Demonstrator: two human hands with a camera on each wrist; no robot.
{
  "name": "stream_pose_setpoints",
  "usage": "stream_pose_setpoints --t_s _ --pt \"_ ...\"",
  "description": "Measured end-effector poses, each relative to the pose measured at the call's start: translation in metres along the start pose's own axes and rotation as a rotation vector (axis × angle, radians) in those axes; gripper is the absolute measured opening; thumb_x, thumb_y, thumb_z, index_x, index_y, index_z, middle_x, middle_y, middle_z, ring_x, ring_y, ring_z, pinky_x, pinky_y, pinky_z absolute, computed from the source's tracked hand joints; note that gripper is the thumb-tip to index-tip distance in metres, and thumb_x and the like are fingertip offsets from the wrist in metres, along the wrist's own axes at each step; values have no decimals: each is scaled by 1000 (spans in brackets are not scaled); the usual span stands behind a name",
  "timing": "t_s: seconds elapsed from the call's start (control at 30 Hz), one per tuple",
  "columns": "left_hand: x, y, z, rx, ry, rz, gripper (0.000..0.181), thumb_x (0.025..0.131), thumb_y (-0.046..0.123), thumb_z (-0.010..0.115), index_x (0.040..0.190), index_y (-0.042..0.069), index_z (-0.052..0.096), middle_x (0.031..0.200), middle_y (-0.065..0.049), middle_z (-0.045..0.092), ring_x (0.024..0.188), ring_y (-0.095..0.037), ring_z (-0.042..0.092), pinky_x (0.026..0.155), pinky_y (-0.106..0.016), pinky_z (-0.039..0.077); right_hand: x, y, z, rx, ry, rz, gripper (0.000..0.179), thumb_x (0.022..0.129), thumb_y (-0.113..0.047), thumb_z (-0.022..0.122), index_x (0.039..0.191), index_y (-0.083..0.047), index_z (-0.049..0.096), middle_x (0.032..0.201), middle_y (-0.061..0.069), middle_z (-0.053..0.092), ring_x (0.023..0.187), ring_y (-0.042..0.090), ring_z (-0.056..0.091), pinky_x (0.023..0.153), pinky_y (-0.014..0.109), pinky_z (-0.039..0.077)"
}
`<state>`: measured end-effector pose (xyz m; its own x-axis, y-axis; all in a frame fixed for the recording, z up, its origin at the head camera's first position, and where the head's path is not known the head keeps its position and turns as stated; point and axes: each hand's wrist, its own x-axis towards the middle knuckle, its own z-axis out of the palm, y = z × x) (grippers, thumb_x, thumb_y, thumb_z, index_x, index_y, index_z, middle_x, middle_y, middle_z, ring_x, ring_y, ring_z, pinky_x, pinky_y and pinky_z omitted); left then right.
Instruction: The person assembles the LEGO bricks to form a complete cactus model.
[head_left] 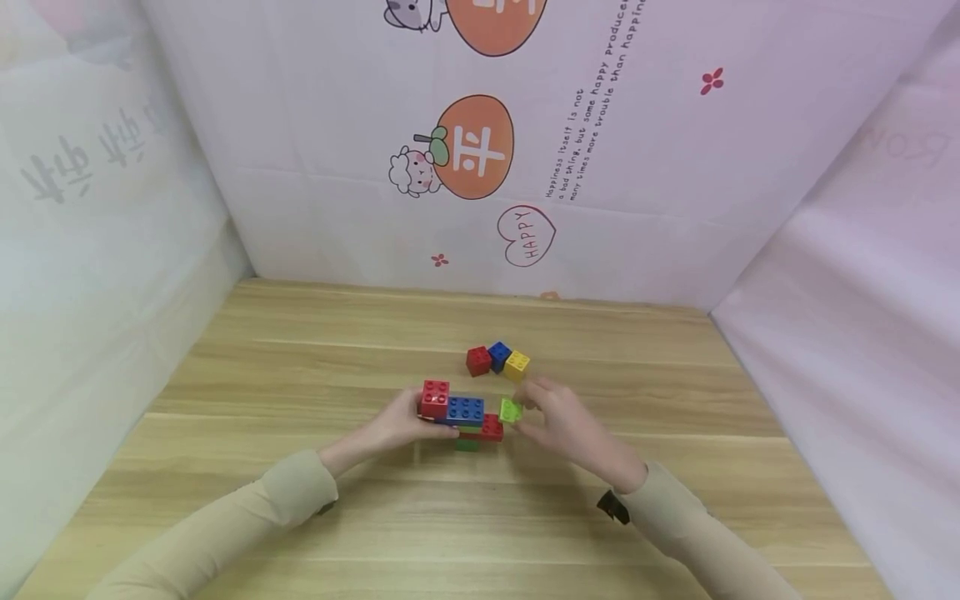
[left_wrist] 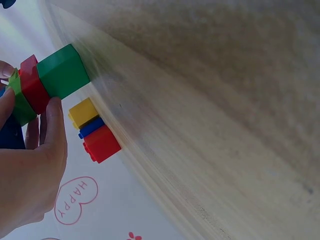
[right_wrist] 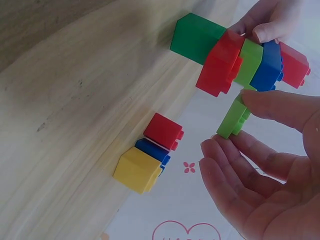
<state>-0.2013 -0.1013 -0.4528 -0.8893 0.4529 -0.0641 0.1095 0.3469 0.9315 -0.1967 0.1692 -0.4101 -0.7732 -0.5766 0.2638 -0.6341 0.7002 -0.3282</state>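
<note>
My left hand [head_left: 397,427] grips a stack of toy building bricks from its left side. In the right wrist view the stack runs from a dark green brick [right_wrist: 197,40] through a red brick [right_wrist: 220,62], a light green brick [right_wrist: 249,62] and a blue brick [right_wrist: 267,65] to a smaller red brick [right_wrist: 293,65] at the top end. Between thumb and fingertips, my right hand [head_left: 566,423] pinches a thin light green brick [right_wrist: 233,117]. That piece is close to the right side of the stack, studs facing up in the head view.
Beyond the hands, a red brick [head_left: 477,361], a blue brick [head_left: 499,357] and a yellow brick [head_left: 517,365] stand close together on the wooden table [head_left: 360,333]. Printed white cloth [head_left: 337,225] hangs behind the table and along both sides.
</note>
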Motion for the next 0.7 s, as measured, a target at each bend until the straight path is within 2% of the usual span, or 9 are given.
stream_pose_setpoints --t_s 0.37,0.5,0.7 --pt "0 -1 0 6 5 -5 54 81 18 81 128 0 60 125 -19 69 116 -33 67 105 -47 52 -2 -6 1 -7 -62 -8 26 77 -9 81 101 -6 70 96 5 72 86 17 68 76 24 59" --pt "0 -1 0 6 2 -4 55 81 19 81 128 -1 60 125 -20 68 116 -33 67 105 -47 52 -3 -6 3 5 -63 -33 27 77 -8 81 101 -4 69 97 8 72 87 21 69 76 26 60" --pt "0 0 0 5 -1 -4 54 81 18 81 128 -1 60 125 -20 68 117 -33 67 105 -47 52 -4 -5 4 16 -63 -38 27 78 -8 81 102 -5 70 98 8 71 87 22 70 75 30 62"
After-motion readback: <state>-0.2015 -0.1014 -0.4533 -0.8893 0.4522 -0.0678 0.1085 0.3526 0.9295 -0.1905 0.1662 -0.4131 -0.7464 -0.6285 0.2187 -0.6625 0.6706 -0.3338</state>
